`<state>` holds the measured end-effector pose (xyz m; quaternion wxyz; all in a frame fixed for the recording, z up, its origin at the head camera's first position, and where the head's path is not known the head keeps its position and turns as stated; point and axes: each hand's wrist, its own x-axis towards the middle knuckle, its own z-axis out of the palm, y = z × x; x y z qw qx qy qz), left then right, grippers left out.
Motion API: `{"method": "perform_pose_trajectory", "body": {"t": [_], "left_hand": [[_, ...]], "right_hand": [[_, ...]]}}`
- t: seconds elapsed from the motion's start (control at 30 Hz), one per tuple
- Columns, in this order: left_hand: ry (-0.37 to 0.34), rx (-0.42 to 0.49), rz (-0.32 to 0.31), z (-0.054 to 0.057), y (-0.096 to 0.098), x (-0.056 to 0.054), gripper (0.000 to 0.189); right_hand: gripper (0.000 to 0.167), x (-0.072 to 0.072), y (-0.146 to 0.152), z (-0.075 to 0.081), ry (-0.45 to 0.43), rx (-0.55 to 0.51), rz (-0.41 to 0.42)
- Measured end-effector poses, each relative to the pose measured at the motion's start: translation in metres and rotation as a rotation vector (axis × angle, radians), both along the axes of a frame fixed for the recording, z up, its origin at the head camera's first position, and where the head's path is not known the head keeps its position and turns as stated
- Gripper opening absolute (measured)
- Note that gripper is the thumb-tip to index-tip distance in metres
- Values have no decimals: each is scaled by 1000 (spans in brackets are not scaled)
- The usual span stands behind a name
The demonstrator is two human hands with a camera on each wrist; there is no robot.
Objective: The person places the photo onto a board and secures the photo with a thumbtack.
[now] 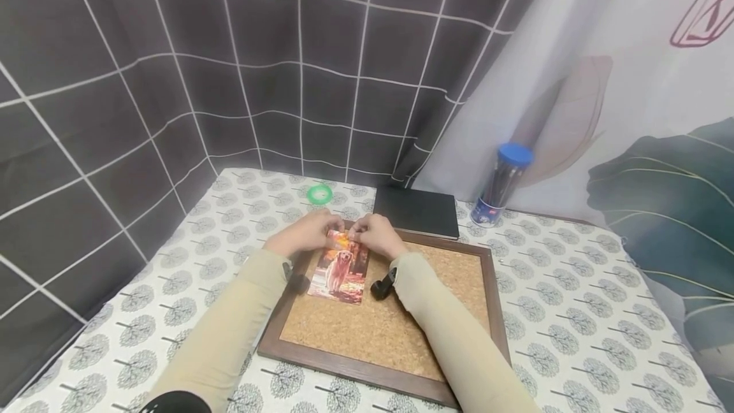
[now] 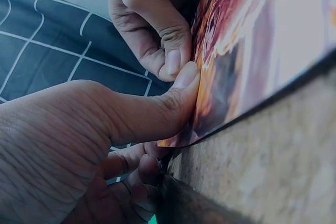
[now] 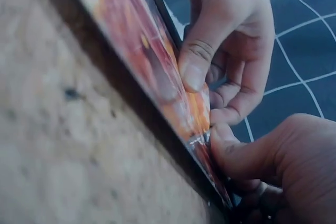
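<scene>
A printed photo of a golden dog among orange leaves (image 1: pixel 338 273) lies over the upper left of a cork board (image 1: pixel 367 336) with a brown wooden frame. My left hand (image 1: pixel 306 232) pinches the photo's far edge near its left corner, thumb on the printed face (image 2: pixel 181 85). Close beside it, my right hand (image 1: pixel 378 234) pinches the same edge toward the right corner, its thumb (image 3: pixel 226 148) at the rim. A shiny glint shows on the print between the two thumbs in the right wrist view. The fingers behind the edge are partly hidden.
Beyond the board lie a black flat notebook-like item (image 1: pixel 417 210) and a green tape ring (image 1: pixel 319 194). A clear canister with a blue lid (image 1: pixel 501 187) stands at the back right. The tree-patterned tablecloth (image 1: pixel 573 317) meets dark gridded curtains (image 1: pixel 258 81).
</scene>
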<state>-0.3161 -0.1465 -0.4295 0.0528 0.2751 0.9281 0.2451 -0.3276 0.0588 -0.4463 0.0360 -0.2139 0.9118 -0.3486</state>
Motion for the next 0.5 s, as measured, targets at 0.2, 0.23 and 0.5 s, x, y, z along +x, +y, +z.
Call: {"method": "perform_pose_trajectory", "body": {"t": [0.2,0.23,0.5], "left_hand": [[-17,-3,6,-3,-1,0,33],[-17,-5,6,-4,-1,0,33],[13,-8,-9,-4,-1,-3,32]], "right_hand": [[7,2,-3,-1,-4,-10,-28],[7,2,-3,-1,-6,-13,-34],[6,3,-7,1,11,-8,-79]]}}
